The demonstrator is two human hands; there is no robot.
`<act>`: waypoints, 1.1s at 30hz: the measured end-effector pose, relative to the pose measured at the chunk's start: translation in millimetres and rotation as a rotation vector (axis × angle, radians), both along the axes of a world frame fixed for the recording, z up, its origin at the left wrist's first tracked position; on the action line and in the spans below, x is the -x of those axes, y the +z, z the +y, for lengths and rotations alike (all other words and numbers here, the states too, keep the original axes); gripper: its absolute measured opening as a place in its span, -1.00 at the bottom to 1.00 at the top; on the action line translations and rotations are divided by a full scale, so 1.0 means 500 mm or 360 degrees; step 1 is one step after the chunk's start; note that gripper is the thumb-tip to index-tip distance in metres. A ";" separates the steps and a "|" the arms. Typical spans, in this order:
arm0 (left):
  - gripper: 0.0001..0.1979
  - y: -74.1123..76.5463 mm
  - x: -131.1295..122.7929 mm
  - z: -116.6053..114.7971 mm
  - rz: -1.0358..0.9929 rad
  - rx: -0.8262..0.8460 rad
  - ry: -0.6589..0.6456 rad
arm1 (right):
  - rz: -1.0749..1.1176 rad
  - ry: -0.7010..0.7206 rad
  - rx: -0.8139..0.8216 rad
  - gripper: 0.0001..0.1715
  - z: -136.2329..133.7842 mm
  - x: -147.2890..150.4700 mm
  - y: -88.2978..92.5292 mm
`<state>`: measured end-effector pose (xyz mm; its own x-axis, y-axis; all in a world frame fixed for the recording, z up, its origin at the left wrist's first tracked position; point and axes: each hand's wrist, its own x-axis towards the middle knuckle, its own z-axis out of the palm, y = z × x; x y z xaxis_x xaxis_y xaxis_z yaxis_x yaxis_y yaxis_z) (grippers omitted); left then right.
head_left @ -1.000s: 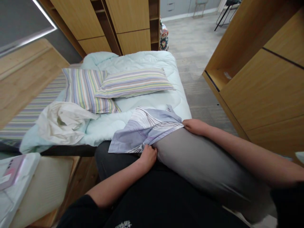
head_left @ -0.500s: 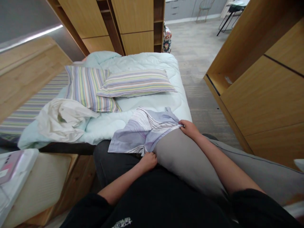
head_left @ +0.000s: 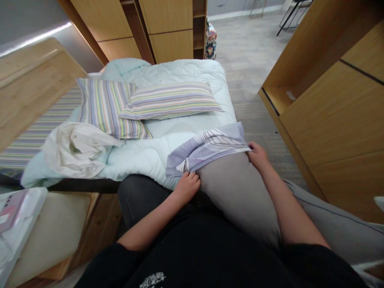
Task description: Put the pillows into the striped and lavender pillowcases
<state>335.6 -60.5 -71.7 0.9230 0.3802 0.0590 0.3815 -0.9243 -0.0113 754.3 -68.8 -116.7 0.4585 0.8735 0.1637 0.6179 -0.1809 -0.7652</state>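
A grey pillow (head_left: 240, 192) lies across my lap, its near end against my black shirt. Over its far end sits a lavender and white pillowcase (head_left: 210, 148) with dotted black lines, its open edge crossing the grey surface. My left hand (head_left: 188, 186) is closed on the left corner of that edge, thumb and fingers pinched together. At the right corner my right hand (head_left: 257, 155) grips the pillowcase the same way. The loose part of the case hangs beyond the pillow, over the pale green quilt (head_left: 141, 160).
Two striped pillows (head_left: 177, 100) overlap on the bed, with a crumpled white cloth (head_left: 75, 150) nearer on the left. A white tray (head_left: 33, 216) holding a pink box (head_left: 13, 210) is at lower left. Wooden cabinets (head_left: 336, 120) stand on the right, others behind the bed.
Both hands and the pillowcase have shifted right and slightly away from me. The case looks more bunched along its left side, and its far corner now rises at the right. The view has tilted slightly.
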 end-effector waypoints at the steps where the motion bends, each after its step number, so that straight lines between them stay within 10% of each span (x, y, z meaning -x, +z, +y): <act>1: -0.89 -0.031 0.001 -0.001 0.0045 0.0037 0.0040 | -0.0029 0.0042 0.0111 -0.69 0.007 0.002 -0.017; 4: -0.91 -0.077 0.027 -0.024 -0.0115 0.0084 0.0072 | -0.0065 0.0104 0.0247 -0.71 0.020 0.007 -0.054; 7: -0.86 -0.057 0.071 -0.054 -0.0515 0.0033 0.0174 | -0.0094 0.0095 0.0267 -0.72 0.023 0.003 -0.066; 11: -0.81 -0.048 0.090 -0.053 -0.0738 0.0475 0.0759 | -0.0105 0.0067 0.0343 -0.85 0.045 0.003 -0.075; 15: -0.57 -0.120 0.044 -0.010 -0.0814 0.1386 0.1380 | -0.0034 0.0044 0.0494 -0.85 0.088 0.014 -0.095; 20: -0.47 -0.192 -0.013 0.068 -0.1354 0.1540 0.1826 | 0.0171 0.0011 0.0606 -0.80 0.103 0.019 -0.108; 24: -0.61 -0.220 -0.035 0.110 -0.1701 0.1735 0.1853 | 0.0327 0.0077 0.0591 -0.46 0.091 0.020 -0.103; 33: -0.43 -0.266 -0.021 0.062 -0.2317 0.2312 0.1662 | 0.0493 0.0115 0.0685 -0.40 0.082 0.024 -0.097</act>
<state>346.3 -29.7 -204.6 0.0617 0.9202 -0.3865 -0.2965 0.3867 0.8733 742.4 -28.0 -165.4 0.3646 0.8630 -0.3498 0.3972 -0.4839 -0.7798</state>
